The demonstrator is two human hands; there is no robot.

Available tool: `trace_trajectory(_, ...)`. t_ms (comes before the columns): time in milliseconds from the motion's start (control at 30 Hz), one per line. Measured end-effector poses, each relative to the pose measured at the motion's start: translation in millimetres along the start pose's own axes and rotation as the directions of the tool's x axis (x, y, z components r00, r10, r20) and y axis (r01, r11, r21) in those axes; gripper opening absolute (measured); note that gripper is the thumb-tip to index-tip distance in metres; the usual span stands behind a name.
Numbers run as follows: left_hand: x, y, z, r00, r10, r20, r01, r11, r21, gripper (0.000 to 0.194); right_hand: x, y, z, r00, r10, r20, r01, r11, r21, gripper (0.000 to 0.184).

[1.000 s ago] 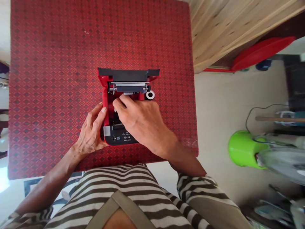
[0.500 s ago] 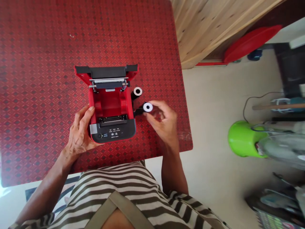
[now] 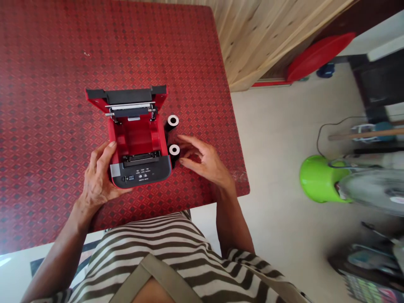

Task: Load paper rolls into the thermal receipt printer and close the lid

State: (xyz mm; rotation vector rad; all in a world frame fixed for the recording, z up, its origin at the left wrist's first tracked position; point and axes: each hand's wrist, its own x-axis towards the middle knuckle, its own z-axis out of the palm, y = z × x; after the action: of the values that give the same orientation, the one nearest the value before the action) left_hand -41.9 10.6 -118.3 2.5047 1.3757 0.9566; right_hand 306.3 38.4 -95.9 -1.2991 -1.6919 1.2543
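- Tabletop bore a printer near its front edge.
- Left hand clasped it, likely for steadiness.
- Right hand, half-open, held nothing beside a roll.

Beside the left hand, the machine's casing looks like smooth plastic; farther off, a shiny metal bar crosses its lid. Just left of the right hand, two rolls show matt white ends. Beneath both hands, the tabletop looks smooth and faintly glossy. Beyond the right hand, the panel resembles knotty wood.
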Motion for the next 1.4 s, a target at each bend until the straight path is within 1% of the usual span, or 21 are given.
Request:
trace_trajectory(33,-0.1,-0.7,0.5,1.000,0.002,-0.002,-0.002,1.000,-0.008,0.117,3.8,0.5,-5.5,1.000,0.018,-0.022,-0.017,1.000,0.022,0.046)
trace_trajectory(100,-0.1,-2.0,1.8,1.000,0.010,-0.008,-0.010,1.000,-0.029,0.117,18.1,4.0,-12.2,0.992,0.033,-0.124,-0.032,0.999,0.012,0.038)
trace_trajectory(133,0.0,-2.5,2.3,1.000,0.012,-0.010,-0.012,0.999,-0.039,0.118,27.9,7.0,-12.7,0.984,0.027,-0.177,-0.030,0.999,-0.012,0.040)
trace_trajectory(167,0.1,-2.9,2.7,1.000,0.011,-0.011,-0.012,0.999,-0.043,0.118,38.6,10.7,-11.1,0.976,0.015,-0.216,-0.025,0.999,-0.043,0.045)
trace_trajectory(233,0.0,-3.3,3.1,1.000,0.011,-0.007,-0.011,0.999,-0.044,0.118,59.3,18.5,-3.3,0.974,-0.016,-0.225,-0.010,0.993,-0.114,0.057)
trace_trajectory(267,-0.2,-3.3,3.1,1.000,0.008,0.000,-0.008,0.999,-0.043,0.117,67.6,22.0,1.5,0.976,-0.034,-0.216,0.001,0.988,-0.152,0.057)
trace_trajectory(367,-0.9,-2.9,2.7,1.000,0.001,0.015,0.000,0.999,-0.045,0.115,79.4,27.0,11.8,0.974,-0.077,-0.211,0.031,0.976,-0.214,0.037)
trace_trajectory(433,-1.5,-2.4,2.4,0.999,-0.014,0.031,0.016,0.999,-0.050,0.117,76.7,23.6,11.4,0.972,-0.069,-0.226,0.035,0.988,-0.153,0.029)
trace_trajectory(500,-2.1,-1.7,2.4,0.999,-0.031,0.045,0.033,0.998,-0.058,0.116,68.0,12.8,5.8,0.968,-0.057,-0.244,0.047,0.998,-0.044,0.031)
trace_trajectory(600,-2.7,-0.6,2.6,0.995,-0.069,0.067,0.073,0.996,-0.058,0.110,48.8,-18.5,-5.0,0.971,-0.075,-0.228,0.099,0.990,0.098,0.036)
trace_trajectory(667,-2.7,-0.1,2.7,0.995,-0.080,0.068,0.084,0.995,-0.062,0.109,36.0,-45.9,-9.2,0.975,-0.141,-0.172,0.169,0.972,0.161,0.037)
trace_trajectory(733,-2.4,0.3,2.7,0.995,-0.077,0.061,0.082,0.993,-0.084,0.111,27.3,-72.9,-8.9,0.970,-0.227,-0.081,0.237,0.959,0.153,0.035)
trace_trajectory(767,-2.3,0.6,2.7,0.995,-0.074,0.061,0.080,0.992,-0.095,0.112,25.3,-84.6,-6.7,0.965,-0.261,-0.027,0.263,0.961,0.090,0.032)
trace_trajectory(833,-2.0,1.1,3.0,0.996,-0.067,0.060,0.073,0.992,-0.104,0.112,26.3,-102.7,2.1,0.952,-0.296,0.082,0.306,0.939,-0.156,0.024)
trace_trajectory(867,-2.0,1.3,3.2,0.997,-0.062,0.052,0.067,0.993,-0.100,0.111,28.9,-108.9,8.6,0.945,-0.299,0.132,0.326,0.895,-0.305,0.021)
trace_trajectory(933,-2.2,1.5,4.0,0.997,-0.059,0.040,0.062,0.994,-0.085,0.110,36.4,-116.6,24.4,0.937,-0.280,0.210,0.350,0.756,-0.552,0.017)
trace_trajectory(1000,-2.7,1.6,4.8,0.997,-0.063,0.043,0.066,0.995,-0.076,0.109,44.5,-120.5,40.8,0.941,-0.217,0.259,0.337,0.631,-0.699,0.013)
trace_trajectory(1067,-3.4,1.4,5.4,0.995,-0.071,0.068,0.076,0.994,-0.074,0.110,51.6,-123.6,54.4,0.951,-0.146,0.274,0.308,0.541,-0.783,0.013)
trace_trajectory(1133,-3.9,1.3,5.7,0.993,-0.079,0.084,0.086,0.993,-0.078,0.111,58.1,-127.0,63.6,0.956,-0.092,0.279,0.287,0.490,-0.823,0.016)
trace_trajectory(1267,-3.8,2.0,5.5,0.995,-0.073,0.073,0.081,0.991,-0.106,0.111,72.2,-130.8,71.9,0.951,0.019,0.309,0.266,0.465,-0.844,0.018)
trace_trajectory(1400,-3.0,3.3,3.8,0.992,-0.093,0.085,0.101,0.990,-0.098,0.110,85.1,-127.1,74.9,0.926,0.117,0.360,0.279,0.431,-0.858,0.025)
